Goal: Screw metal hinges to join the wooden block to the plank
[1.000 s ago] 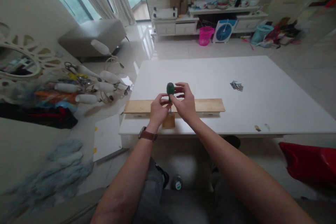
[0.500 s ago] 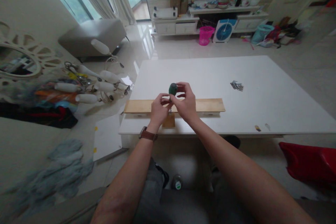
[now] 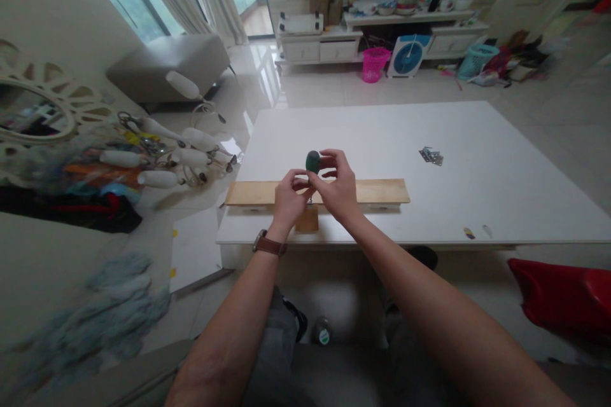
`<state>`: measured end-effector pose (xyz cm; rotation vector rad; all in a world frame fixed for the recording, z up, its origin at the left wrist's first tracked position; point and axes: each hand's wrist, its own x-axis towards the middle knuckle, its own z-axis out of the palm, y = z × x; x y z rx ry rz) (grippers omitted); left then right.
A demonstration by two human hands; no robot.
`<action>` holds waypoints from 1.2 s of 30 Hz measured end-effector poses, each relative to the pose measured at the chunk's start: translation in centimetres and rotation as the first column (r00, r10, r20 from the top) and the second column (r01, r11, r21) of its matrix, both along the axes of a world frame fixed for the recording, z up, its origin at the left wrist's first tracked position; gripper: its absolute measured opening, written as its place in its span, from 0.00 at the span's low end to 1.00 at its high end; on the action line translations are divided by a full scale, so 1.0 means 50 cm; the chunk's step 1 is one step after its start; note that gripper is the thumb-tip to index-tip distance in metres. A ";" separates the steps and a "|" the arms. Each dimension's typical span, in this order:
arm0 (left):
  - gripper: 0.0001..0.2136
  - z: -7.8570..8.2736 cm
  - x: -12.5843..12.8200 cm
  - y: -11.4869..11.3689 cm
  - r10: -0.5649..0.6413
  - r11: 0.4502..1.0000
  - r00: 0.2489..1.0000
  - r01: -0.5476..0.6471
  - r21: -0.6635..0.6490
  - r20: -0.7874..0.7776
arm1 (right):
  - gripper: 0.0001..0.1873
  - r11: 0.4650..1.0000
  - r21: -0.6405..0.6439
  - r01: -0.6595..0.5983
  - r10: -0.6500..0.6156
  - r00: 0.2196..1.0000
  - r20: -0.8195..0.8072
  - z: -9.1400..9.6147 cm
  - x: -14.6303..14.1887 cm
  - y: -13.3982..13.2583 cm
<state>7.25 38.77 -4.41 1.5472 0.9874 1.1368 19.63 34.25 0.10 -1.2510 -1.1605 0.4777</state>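
A screwdriver with a green handle (image 3: 312, 161) stands upright over a long wooden plank (image 3: 377, 191) lying across the near part of the white table (image 3: 382, 133). My right hand (image 3: 337, 186) is wrapped round the handle from the right. My left hand (image 3: 288, 198) pinches the shaft just below the handle; a brown watch sits on that wrist. A small wooden block (image 3: 307, 219) sits under the plank at the table's front edge, below both hands. The screwdriver's tip is hidden by my fingers.
Small metal hinges (image 3: 430, 156) lie on the table to the right. Two tiny bits (image 3: 469, 233) rest near the front right edge. A chandelier with white lamp arms (image 3: 176, 156) lies on the floor to the left. A red object (image 3: 563, 296) sits at lower right.
My right hand's fingers have closed round the green handle and turned slightly. The left hand and the plank stay where they were.
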 end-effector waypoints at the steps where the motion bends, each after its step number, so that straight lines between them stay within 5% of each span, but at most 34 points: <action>1: 0.17 -0.002 -0.001 0.002 -0.010 1.000 1.000 0.010 -0.005 0.003 | 0.21 1.000 0.006 -0.005 0.005 1.000 -0.008 0.001 0.000 0.000; 21: 0.12 0.004 0.002 -0.005 0.073 0.995 0.996 -0.070 0.078 -0.044 | 0.23 0.998 -0.020 0.064 -0.064 0.998 0.018 -0.008 0.003 0.005; 31: 0.16 -0.009 -0.003 0.006 -0.019 1.000 0.999 0.019 -0.002 0.039 | 0.21 1.000 0.004 -0.019 0.019 0.999 -0.028 -0.002 0.000 -0.001; 36: 0.11 0.004 0.000 -0.001 0.035 0.999 0.999 -0.035 0.006 -0.019 | 0.22 1.000 0.002 -0.022 0.022 1.000 -0.019 -0.002 -0.001 0.000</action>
